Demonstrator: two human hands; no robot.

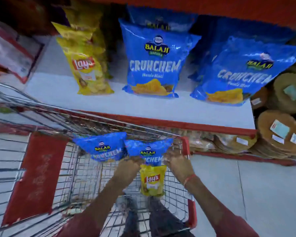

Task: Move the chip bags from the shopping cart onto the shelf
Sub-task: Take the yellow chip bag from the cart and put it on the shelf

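Blue Crunchem bag (148,152) stood upright at the cart's (186,151) far end, between my hands: left hand (129,164) and right hand (175,161) closed on its two sides, equally near. Shelf (109,103) lay just beyond, farther out.

Head view, downward over cart (72,168), shelf (109,106)

I see blue Balaji bags (151,59) with yellow chip prints, yellow Lay's bags (85,64) with red logos, a silver wire cart (85,170) trimmed red, a pale grey shelf (109,103) edged red, my orange wrist thread (190,178), maroon sleeves (236,224)
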